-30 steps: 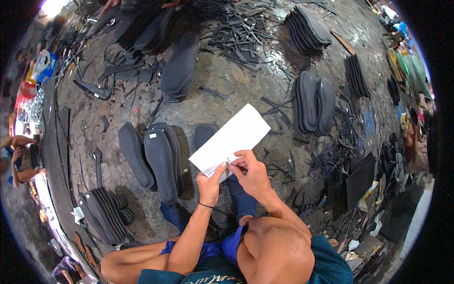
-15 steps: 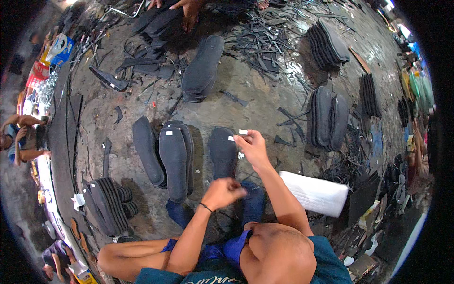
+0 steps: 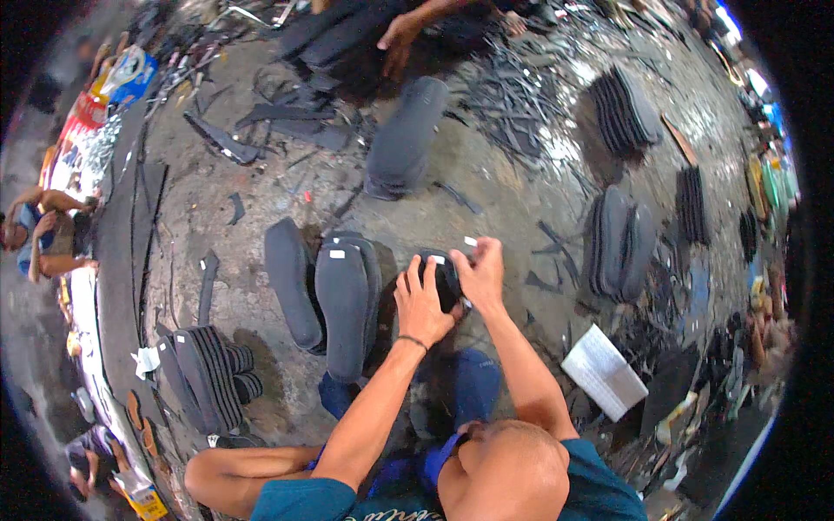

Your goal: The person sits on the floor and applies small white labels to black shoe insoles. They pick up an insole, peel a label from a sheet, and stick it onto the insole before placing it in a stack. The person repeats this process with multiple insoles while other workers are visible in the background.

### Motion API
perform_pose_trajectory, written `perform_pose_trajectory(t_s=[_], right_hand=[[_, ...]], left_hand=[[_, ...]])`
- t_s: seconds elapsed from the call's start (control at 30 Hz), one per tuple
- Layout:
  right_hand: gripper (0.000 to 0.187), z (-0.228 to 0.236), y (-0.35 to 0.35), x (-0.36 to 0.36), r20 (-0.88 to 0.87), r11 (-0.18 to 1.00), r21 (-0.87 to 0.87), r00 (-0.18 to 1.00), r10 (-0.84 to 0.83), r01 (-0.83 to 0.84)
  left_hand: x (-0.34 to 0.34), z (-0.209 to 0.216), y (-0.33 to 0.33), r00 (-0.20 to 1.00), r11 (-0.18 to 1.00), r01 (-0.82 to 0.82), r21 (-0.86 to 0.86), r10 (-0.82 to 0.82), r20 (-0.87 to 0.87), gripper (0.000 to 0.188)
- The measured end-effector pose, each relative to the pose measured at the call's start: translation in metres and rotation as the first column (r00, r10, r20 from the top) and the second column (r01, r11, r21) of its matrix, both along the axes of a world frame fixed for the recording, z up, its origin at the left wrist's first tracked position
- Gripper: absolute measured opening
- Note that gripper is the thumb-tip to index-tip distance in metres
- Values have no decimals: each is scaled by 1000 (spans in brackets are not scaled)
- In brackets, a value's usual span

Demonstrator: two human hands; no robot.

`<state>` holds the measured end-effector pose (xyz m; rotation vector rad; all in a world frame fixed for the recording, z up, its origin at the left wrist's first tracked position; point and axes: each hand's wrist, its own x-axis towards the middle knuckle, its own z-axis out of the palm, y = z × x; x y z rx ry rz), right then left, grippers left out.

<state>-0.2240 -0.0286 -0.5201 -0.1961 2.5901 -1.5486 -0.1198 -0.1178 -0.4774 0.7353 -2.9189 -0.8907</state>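
Observation:
A dark grey shoe insole (image 3: 447, 280) lies on the floor in front of me, mostly hidden under my hands. My left hand (image 3: 423, 306) rests on it with the fingers stretched and apart. A small white sticker (image 3: 437, 260) sits at its far end, between my left fingertips and right thumb. My right hand (image 3: 483, 276) is at the insole's right edge, its fingertips on another white sticker (image 3: 470, 241). Just left is a pile of insoles (image 3: 346, 300) whose top one bears a white sticker (image 3: 337, 254). Beside it leans another dark insole pile (image 3: 291, 282).
A white sticker sheet (image 3: 605, 373) lies to my right. Insole stacks stand at lower left (image 3: 208, 373), far middle (image 3: 408, 135), right (image 3: 618, 243) and far right (image 3: 625, 108). Dark offcuts (image 3: 512, 108) litter the floor. Another person's hand (image 3: 400, 39) is over insoles at the top.
My left hand has reached forward and spread onto the insole. My right hand has shifted slightly, a sticker still at its fingertips. The sticker sheet is turned at a different angle. The view has shifted.

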Motion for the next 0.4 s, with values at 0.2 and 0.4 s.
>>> perform_pose_trajectory(t_s=[0.2,0.4], right_hand=[[69,29,-35,69,488,905,-397,800,350,-153],[119,29,-102,126,513,901,-190,743,430,-390]], left_hand=[[36,54,-93,968,973,-194,-128,168,-189,76],[129,-1,-176,884,884,-468,-8,468,-2,62]])
